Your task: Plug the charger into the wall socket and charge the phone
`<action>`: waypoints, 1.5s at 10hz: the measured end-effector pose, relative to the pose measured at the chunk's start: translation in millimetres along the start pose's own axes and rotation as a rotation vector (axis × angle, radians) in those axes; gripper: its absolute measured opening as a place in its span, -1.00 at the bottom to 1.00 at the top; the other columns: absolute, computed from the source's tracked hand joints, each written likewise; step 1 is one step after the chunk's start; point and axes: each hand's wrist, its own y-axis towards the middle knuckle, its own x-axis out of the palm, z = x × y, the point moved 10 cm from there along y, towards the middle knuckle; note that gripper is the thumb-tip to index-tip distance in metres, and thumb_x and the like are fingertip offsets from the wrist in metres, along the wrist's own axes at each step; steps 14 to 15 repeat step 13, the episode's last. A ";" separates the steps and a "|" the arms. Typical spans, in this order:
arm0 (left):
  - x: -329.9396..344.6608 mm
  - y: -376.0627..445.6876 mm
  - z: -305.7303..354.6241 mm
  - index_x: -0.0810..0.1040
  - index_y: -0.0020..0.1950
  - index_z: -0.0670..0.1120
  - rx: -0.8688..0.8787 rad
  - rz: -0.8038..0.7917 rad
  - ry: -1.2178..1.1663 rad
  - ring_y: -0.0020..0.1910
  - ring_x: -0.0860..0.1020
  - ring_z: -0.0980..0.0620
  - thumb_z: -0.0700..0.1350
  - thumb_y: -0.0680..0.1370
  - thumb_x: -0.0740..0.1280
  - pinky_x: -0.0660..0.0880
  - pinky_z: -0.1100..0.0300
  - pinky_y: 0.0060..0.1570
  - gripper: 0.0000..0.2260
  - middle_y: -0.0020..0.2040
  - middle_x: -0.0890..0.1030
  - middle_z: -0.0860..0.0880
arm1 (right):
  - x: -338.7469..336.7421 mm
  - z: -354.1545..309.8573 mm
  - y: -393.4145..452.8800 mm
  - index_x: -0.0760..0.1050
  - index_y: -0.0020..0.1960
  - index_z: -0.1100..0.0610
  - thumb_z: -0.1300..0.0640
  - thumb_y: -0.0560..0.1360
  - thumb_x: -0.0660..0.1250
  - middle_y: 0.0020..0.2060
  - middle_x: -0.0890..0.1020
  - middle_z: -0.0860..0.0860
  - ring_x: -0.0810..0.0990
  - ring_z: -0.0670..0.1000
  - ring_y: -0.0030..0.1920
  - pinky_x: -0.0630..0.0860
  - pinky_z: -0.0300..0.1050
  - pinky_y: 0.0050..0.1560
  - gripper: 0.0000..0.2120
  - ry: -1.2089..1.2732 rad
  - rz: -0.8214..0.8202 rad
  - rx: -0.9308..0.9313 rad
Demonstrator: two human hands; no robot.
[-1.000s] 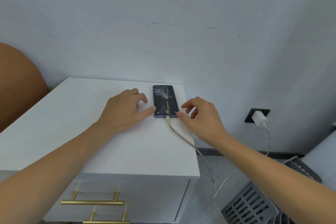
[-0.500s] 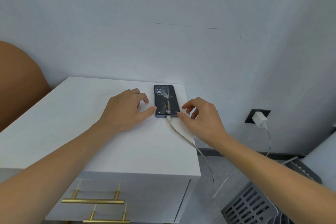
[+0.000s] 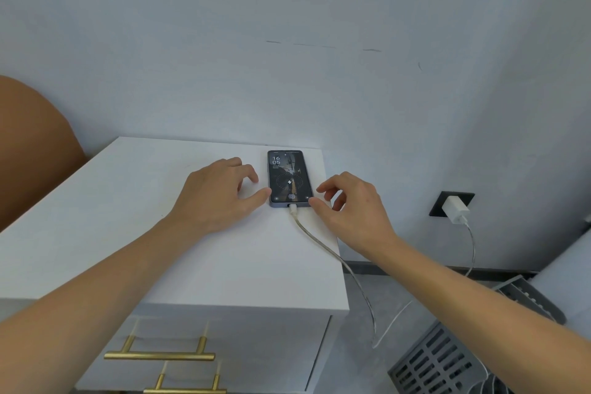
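Dark-screened slim phone (image 3: 289, 178): flat near the far right corner of the white cabinet top (image 3: 160, 233), screen lit, lightning symbol showing. My left hand (image 3: 220, 193): loosely curled, holding nothing, thumb tip touching the phone's near left corner. My right hand (image 3: 355, 208): fingers parted, empty, thumb tip at the near right corner. White cable (image 3: 323, 249): plugged into the phone's near end, running off the right edge. White block charger (image 3: 454, 208): seated in the black wall socket (image 3: 438, 205). Brass drawer handles (image 3: 160, 355): on the front.
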 end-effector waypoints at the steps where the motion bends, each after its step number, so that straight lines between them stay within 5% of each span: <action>1: 0.3 0.0 0.2 0.63 0.02 0.12 0.001 0.000 0.001 -0.21 0.46 0.07 0.37 0.49 0.21 0.28 0.14 -0.29 -0.60 -0.27 0.46 0.13 | 0.3 0.1 -0.9 0.65 0.05 0.00 -0.06 0.51 0.50 -0.12 0.64 -0.14 0.63 -0.09 -0.20 0.63 0.02 -0.04 -0.81 -0.003 -0.007 0.002; 15: 0.5 0.1 0.2 0.64 0.01 0.13 -0.027 -0.004 -0.002 -0.21 0.48 0.08 0.39 0.46 0.16 0.31 0.18 -0.31 -0.56 -0.28 0.49 0.10 | -8.0 11.4 -12.8 0.59 0.19 -0.03 -0.02 0.55 0.47 -0.05 0.66 -0.14 0.64 -0.10 -0.18 0.60 -0.06 -0.03 -0.76 0.073 -0.044 0.105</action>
